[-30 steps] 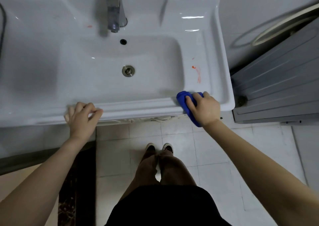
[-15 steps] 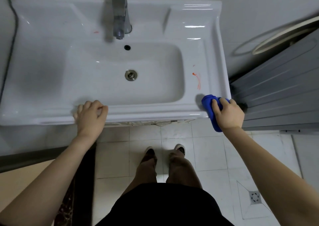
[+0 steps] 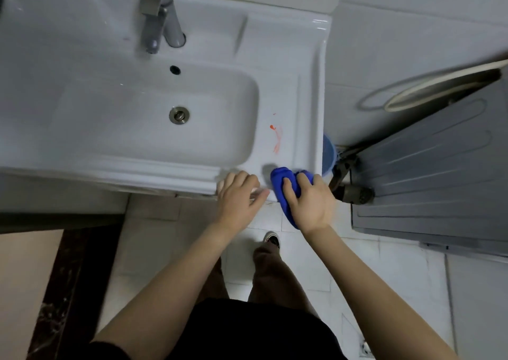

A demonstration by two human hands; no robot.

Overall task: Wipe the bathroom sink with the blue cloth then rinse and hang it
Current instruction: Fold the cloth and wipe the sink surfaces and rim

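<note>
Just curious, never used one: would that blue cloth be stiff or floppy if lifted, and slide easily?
Probably floppy: the cloth bunches in soft folds under the right hand and hangs past the front edge of the sink. Likely light, as one hand alone grips it. It should slide easily; the sink looks glossy.

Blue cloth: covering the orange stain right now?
No, the blue cloth, gripped by the right hand, sits at the front right corner of the sink, clear of the orange stain.
</note>
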